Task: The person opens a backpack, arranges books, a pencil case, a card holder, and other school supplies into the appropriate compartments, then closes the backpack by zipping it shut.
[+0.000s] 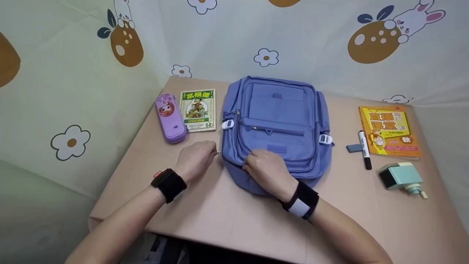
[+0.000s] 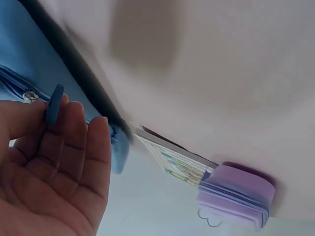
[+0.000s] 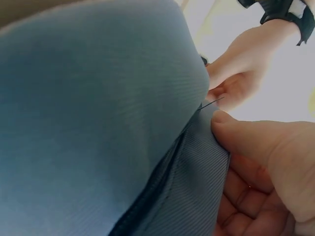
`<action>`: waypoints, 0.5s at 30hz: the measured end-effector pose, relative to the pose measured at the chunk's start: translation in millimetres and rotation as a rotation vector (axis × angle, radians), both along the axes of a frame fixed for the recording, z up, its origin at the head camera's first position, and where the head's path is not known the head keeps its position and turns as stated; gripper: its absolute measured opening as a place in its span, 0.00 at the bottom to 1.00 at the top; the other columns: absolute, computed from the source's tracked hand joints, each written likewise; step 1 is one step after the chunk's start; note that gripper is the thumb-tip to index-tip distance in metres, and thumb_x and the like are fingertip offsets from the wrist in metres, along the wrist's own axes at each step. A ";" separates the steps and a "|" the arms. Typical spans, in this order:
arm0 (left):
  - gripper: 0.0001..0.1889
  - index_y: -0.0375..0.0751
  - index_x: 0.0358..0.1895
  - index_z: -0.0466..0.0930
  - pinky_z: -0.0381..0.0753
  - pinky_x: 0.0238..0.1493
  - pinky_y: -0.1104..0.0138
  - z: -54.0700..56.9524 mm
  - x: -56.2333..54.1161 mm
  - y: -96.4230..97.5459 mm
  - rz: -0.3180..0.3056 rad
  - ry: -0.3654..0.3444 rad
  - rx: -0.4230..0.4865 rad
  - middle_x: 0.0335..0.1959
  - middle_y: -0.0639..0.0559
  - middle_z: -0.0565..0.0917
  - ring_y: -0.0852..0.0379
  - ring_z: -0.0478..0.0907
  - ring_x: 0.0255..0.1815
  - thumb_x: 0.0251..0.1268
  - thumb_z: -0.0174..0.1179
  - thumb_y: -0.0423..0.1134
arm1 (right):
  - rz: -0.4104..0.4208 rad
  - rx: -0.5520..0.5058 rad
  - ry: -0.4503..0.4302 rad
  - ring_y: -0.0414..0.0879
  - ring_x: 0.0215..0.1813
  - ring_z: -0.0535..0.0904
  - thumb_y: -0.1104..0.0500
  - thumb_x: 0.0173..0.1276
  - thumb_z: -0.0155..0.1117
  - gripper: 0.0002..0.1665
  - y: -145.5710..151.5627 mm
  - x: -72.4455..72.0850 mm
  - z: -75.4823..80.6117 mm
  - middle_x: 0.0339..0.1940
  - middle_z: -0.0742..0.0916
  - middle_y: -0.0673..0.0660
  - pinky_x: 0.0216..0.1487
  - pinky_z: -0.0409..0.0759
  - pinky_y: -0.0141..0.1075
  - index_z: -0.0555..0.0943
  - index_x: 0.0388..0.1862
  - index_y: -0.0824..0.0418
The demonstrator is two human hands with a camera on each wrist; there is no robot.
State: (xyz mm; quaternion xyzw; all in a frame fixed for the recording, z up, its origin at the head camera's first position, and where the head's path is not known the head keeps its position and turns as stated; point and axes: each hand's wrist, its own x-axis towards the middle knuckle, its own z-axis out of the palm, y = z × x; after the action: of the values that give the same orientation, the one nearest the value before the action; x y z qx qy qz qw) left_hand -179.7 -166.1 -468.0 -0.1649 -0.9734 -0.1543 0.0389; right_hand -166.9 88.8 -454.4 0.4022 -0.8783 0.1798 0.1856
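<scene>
A blue backpack (image 1: 278,106) lies on the table with its front pockets facing up. At its lower left side, my left hand (image 1: 198,157) pinches a blue zipper pull (image 2: 55,104) between thumb and forefinger. The metal slider (image 2: 30,96) shows beside it in the left wrist view. My right hand (image 1: 269,168) grips the fabric at the backpack's lower edge. In the right wrist view, the thumb (image 3: 241,135) presses on a ribbed strip of fabric (image 3: 197,172) alongside the zipper seam, with the fingers curled behind it.
Left of the backpack are a purple pencil case (image 1: 170,119) and a green-and-white book (image 1: 198,110). To its right lie a yellow-orange book (image 1: 390,132), a black-and-white marker (image 1: 365,150), a small blue-grey block (image 1: 353,148) and a mint-green pencil sharpener (image 1: 403,176). A patterned curtain (image 1: 227,40) hangs behind.
</scene>
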 end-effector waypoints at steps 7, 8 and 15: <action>0.05 0.46 0.37 0.80 0.80 0.41 0.54 -4.2 -17.8 -3.0 0.000 0.001 -0.002 0.34 0.52 0.85 0.47 0.82 0.36 0.75 0.61 0.40 | -0.015 0.016 -0.054 0.46 0.32 0.81 0.59 0.66 0.73 0.03 -0.3 2.3 -1.7 0.29 0.83 0.49 0.32 0.81 0.39 0.88 0.34 0.57; 0.05 0.46 0.37 0.80 0.80 0.41 0.54 -3.7 -17.8 -2.8 -0.001 -0.001 0.001 0.34 0.52 0.84 0.48 0.82 0.36 0.75 0.61 0.40 | -0.018 0.024 -0.061 0.46 0.32 0.81 0.59 0.66 0.73 0.03 -0.4 2.3 -1.2 0.29 0.83 0.50 0.32 0.81 0.39 0.88 0.34 0.57; 0.06 0.46 0.35 0.79 0.80 0.38 0.54 -3.1 -17.7 -3.5 0.007 -0.003 0.011 0.31 0.52 0.83 0.48 0.82 0.34 0.74 0.61 0.40 | -0.034 0.084 -0.068 0.47 0.31 0.77 0.51 0.65 0.75 0.12 -8.9 0.8 9.6 0.28 0.80 0.50 0.31 0.77 0.40 0.85 0.32 0.58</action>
State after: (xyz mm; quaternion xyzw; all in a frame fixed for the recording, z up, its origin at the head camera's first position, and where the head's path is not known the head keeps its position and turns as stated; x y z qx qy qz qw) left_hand -197.3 -169.7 -471.2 -0.1612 -0.9732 -0.1596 0.0387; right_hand -166.0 79.9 -444.8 0.3886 -0.8975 0.1530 0.1417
